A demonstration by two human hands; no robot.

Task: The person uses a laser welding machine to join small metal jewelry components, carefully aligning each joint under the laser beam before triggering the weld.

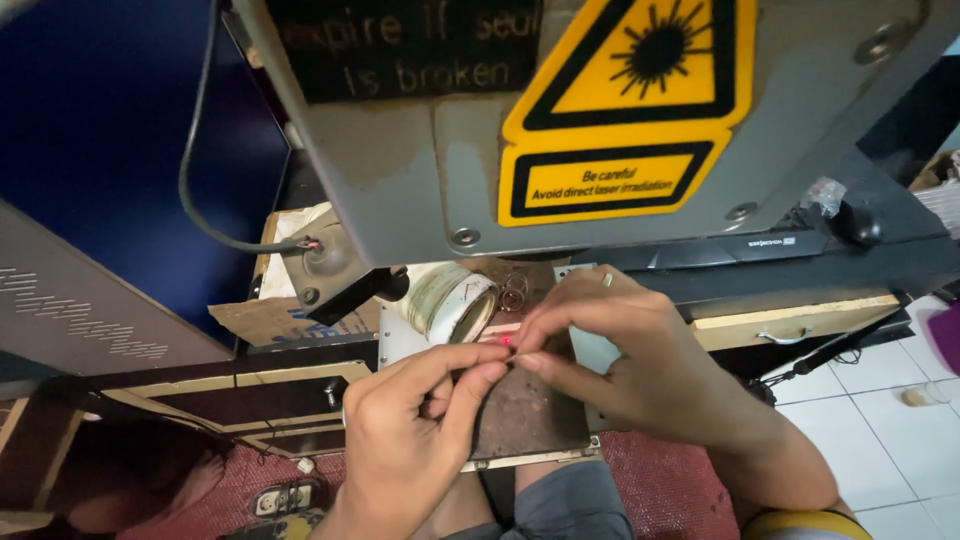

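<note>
Pinching one tiny object, too small to identify, between both fingertip sets: left hand [415, 425] and right hand [625, 365] meeting under a red light dot, above a rusty, rough, flat metal plate [525, 420]. Lying nearby: one round tape roll [450, 300], a few thin wire rings [513, 290].

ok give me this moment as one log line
left hand pinching small part at red dot | right hand pinching same part | over metal plate | tape roll behind
</note>
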